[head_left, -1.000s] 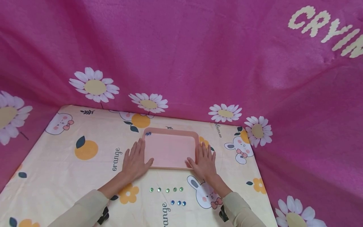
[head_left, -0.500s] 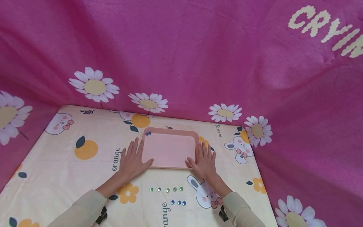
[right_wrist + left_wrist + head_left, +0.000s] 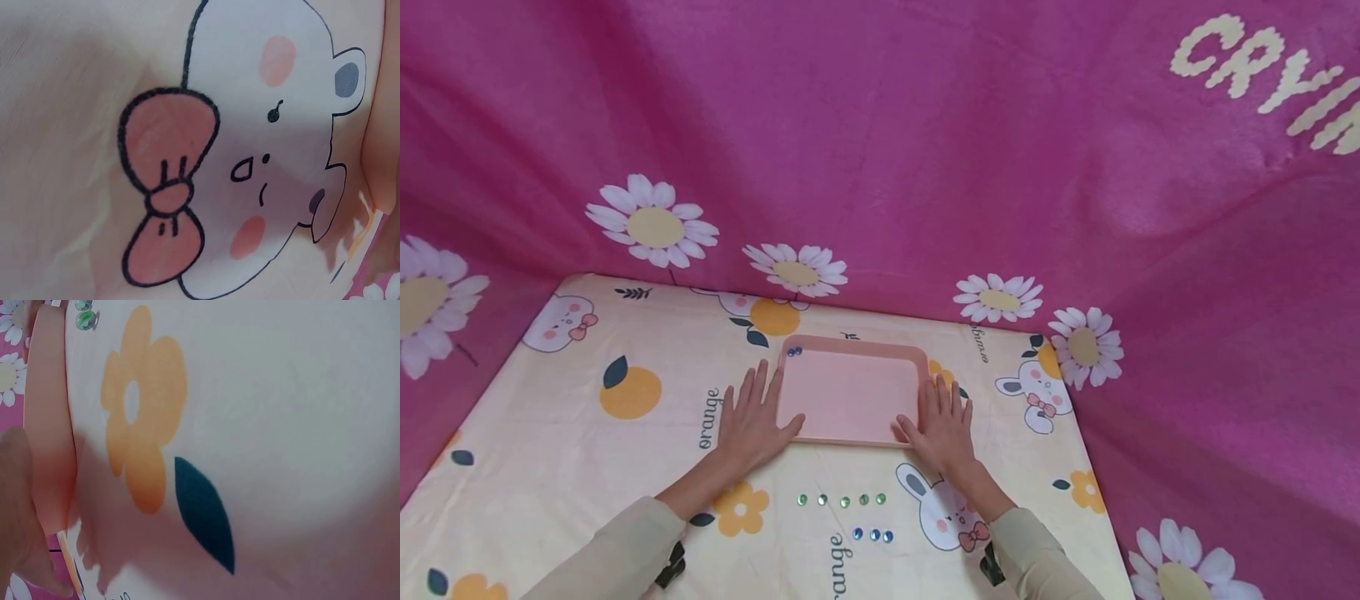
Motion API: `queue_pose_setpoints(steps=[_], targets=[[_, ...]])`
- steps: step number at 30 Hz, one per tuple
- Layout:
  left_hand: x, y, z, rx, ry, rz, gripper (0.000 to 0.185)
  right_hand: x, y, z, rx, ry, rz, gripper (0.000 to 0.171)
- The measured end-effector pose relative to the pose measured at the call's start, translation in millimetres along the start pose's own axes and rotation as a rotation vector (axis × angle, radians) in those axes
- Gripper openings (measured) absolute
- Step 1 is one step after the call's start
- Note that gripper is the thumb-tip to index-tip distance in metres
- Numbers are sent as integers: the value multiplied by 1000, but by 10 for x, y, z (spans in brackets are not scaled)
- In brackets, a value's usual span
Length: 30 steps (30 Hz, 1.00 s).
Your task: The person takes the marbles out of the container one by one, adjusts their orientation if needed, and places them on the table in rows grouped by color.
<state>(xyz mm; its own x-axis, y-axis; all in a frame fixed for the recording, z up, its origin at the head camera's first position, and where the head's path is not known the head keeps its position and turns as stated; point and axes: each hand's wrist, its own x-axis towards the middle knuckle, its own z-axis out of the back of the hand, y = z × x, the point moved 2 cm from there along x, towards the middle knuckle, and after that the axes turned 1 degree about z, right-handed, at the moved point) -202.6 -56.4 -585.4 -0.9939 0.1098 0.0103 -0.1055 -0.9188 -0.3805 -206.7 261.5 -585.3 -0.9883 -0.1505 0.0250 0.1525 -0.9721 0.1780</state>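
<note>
A shallow pink tray (image 3: 853, 396) lies on the patterned cloth in the head view, with a couple of small blue glass beads (image 3: 794, 352) in its far left corner. My left hand (image 3: 754, 425) is at the tray's left side, fingers straight and spread, thumb at the near left corner. On the opposite side, my right hand (image 3: 942, 429) has straight fingers along the wall and its thumb at the near right corner. The left wrist view shows the tray's outer wall (image 3: 47, 419) beside part of the left hand (image 3: 22, 519).
Nearer than the tray, several green glass beads (image 3: 845, 502) form a row on the cloth (image 3: 647, 467). Three blue ones (image 3: 875, 535) sit just below them. A magenta curtain (image 3: 880, 150) with daisies rises behind and beside the table.
My left hand has shifted slightly left, its fingers moving a little away from the tray's side. The right hand, tray and beads look unmoved; the head view has tilted very slightly.
</note>
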Motion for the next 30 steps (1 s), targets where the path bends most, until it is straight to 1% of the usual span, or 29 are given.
queue_pose_setpoints(steps=[6, 9, 11, 13, 15, 17, 18, 20, 22, 25, 28, 30], targets=[[17, -3, 41, 45, -14, -12, 95, 34, 4, 31, -22, -12, 16, 93], [22, -3, 47, 62, -24, -19, 95, 40, 39, 75, -29, -48, 37, 94], [27, 0, 42, 68, -23, -20, 95, 49, 94, 112, -21, -85, 83, 91], [28, 1, 35, 74, -20, -17, 95, 71, 178, 140, 28, -133, 155, 82], [29, 1, 31, 72, -14, -16, 96, 102, 293, 156, 152, -161, 208, 67], [27, -3, 33, 72, -9, -14, 95, 149, 423, 150, 324, -154, 219, 53], [26, -4, 36, 71, -9, -13, 95, 181, 490, 141, 426, -146, 203, 47], [20, -5, 42, 67, -12, -14, 96, 254, 625, 124, 628, -114, 127, 41], [10, -5, 45, 62, -16, -16, 96, 343, 744, 98, 762, -95, 46, 38], [-2, 0, 34, 65, -21, -23, 96, 480, 904, 74, 898, -86, -46, 33], [-4, 3, 15, 69, -24, -29, 95, 622, 1029, 37, 975, -89, -95, 30], [0, 6, 1, 78, -27, -33, 95, 715, 1091, 5, 998, -86, -121, 28]])
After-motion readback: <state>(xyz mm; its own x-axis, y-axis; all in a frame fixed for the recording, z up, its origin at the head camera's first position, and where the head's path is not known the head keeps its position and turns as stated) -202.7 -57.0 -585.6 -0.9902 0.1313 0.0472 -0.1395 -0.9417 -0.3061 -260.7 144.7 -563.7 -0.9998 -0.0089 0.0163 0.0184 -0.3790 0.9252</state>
